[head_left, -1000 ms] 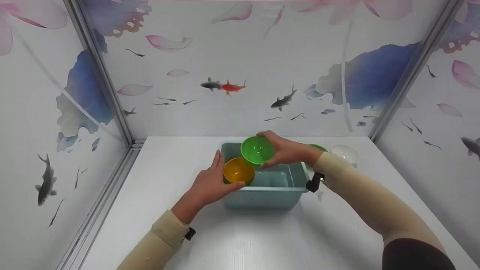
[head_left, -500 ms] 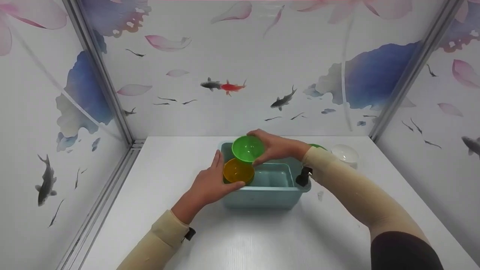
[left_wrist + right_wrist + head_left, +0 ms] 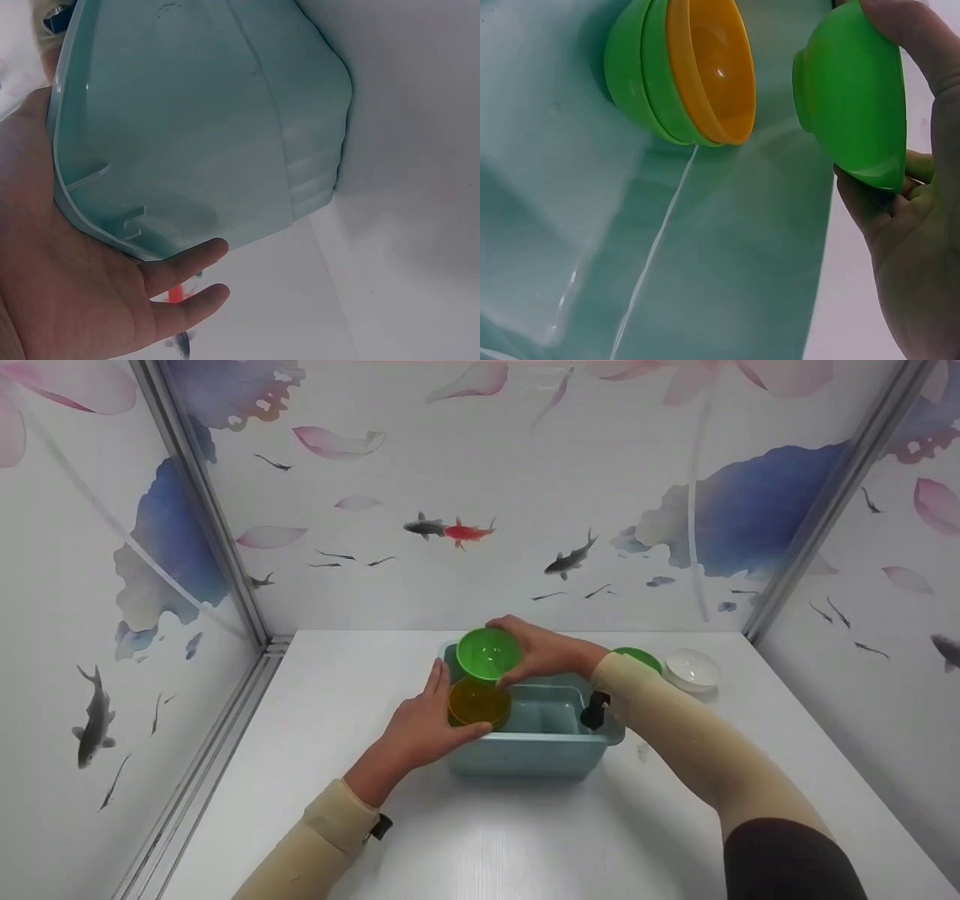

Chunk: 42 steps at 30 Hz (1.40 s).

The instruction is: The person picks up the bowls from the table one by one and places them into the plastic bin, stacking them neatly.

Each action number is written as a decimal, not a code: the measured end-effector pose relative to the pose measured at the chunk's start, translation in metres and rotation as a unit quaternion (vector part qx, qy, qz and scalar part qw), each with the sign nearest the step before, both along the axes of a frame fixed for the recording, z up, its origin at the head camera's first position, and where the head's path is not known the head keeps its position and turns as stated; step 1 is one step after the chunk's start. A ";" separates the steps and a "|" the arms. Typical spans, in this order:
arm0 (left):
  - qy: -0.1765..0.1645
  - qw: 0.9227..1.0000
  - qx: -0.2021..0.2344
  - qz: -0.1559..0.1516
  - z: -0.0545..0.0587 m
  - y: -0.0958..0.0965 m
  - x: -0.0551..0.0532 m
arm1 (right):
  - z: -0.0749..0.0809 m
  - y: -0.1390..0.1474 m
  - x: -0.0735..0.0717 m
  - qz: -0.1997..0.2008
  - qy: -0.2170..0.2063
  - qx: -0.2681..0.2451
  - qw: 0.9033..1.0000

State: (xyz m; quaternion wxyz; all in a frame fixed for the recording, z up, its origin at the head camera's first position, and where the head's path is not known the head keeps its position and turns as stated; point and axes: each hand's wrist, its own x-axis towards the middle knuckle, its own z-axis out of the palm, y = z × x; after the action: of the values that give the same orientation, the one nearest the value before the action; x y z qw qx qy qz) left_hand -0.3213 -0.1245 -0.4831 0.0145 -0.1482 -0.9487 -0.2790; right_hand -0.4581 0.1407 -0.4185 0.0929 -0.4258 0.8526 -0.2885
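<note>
My right hand [image 3: 544,651] grips a green bowl [image 3: 487,651] by its rim, thumb on the near side and fingers on the far side. The bowl is held over the left part of a light blue plastic tub [image 3: 525,757]. Below it, inside the tub, stands a stack of bowls, an orange bowl [image 3: 724,67] on top of green bowls [image 3: 634,79]. A gap separates the held bowl from the stack in the right wrist view. My left hand [image 3: 420,729] rests on the tub's left front corner, thumb along the front rim and fingers stretched along the left side.
Right of the tub, partly behind my right forearm, are another green bowl [image 3: 637,658] and a white bowl [image 3: 691,669]. A small clear object [image 3: 642,752] lies near the tub's right side. Printed panels wall in the white table [image 3: 480,840] at the back and both sides.
My right hand has carried the green bowl leftward, from beside the orange bowl to above it. My left hand has stayed at the tub's corner.
</note>
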 end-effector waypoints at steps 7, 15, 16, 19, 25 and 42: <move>-0.002 1.000 0.009 0.002 0.001 0.000 0.000 | -0.006 -0.001 -0.005 0.000 -0.006 -0.003 1.000; -0.003 1.000 0.004 0.003 0.001 0.000 0.001 | -0.012 -0.007 -0.002 0.009 -0.036 0.002 0.999; -0.002 1.000 0.003 0.003 0.001 0.000 0.002 | -0.013 -0.007 -0.002 0.011 -0.038 0.004 0.999; -0.002 1.000 0.003 0.003 0.000 0.000 0.002 | -0.017 -0.010 -0.001 0.015 -0.038 0.020 0.999; -0.004 1.000 0.006 0.004 -0.001 0.000 0.003 | -0.026 -0.015 0.000 0.019 -0.036 0.051 0.998; 0.006 1.000 -0.001 -0.001 0.000 -0.001 0.001 | -0.038 -0.020 0.001 0.005 -0.059 0.070 0.996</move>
State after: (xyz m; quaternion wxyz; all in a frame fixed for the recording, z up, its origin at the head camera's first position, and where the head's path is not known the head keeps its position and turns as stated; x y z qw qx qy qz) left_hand -0.3203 -0.1251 -0.4827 0.0200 -0.1504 -0.9488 -0.2770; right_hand -0.4571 0.1204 -0.4567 0.1736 -0.4047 0.8616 -0.2523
